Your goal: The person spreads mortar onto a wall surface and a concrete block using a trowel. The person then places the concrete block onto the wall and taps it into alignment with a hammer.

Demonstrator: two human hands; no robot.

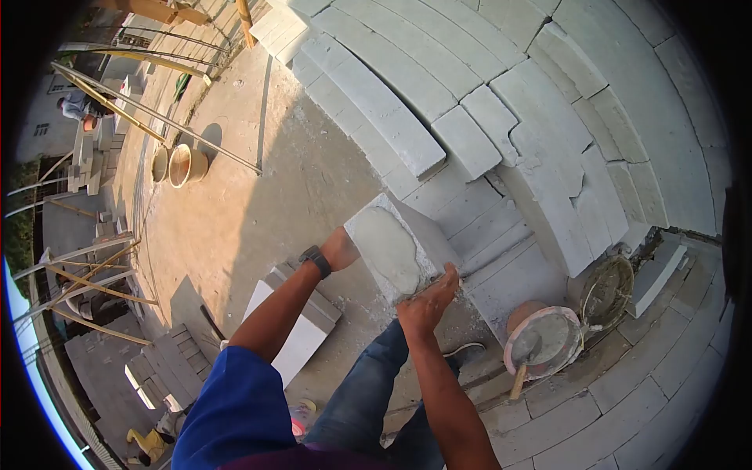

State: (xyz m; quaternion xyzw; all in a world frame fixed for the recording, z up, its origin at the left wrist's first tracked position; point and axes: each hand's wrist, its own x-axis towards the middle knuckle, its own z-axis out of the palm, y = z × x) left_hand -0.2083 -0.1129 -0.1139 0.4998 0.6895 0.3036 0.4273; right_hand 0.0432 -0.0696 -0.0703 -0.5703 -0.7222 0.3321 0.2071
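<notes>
A pale grey building block (427, 223) is between my two hands, with a thick patch of wet mortar (382, 247) spread over its near end face. My left hand (340, 249), with a dark watch on the wrist, grips the block's left side; its fingertips are hidden behind the block. My right hand (429, 304) is wrapped round the lower right edge, fingers pressed against the side. Beyond the block, more blocks (470, 141) lie stacked in rows. Right of my legs stands a bucket of mortar (548, 345) with a wooden-handled tool (518, 382) in it.
A second bucket (607, 291) stands beside the mortar bucket, against the block wall (611, 399). More blocks (294, 321) lie by my left arm. Two buckets (186, 166) and leaning poles (196, 135) are farther left. Other people (74, 106) are in the distance.
</notes>
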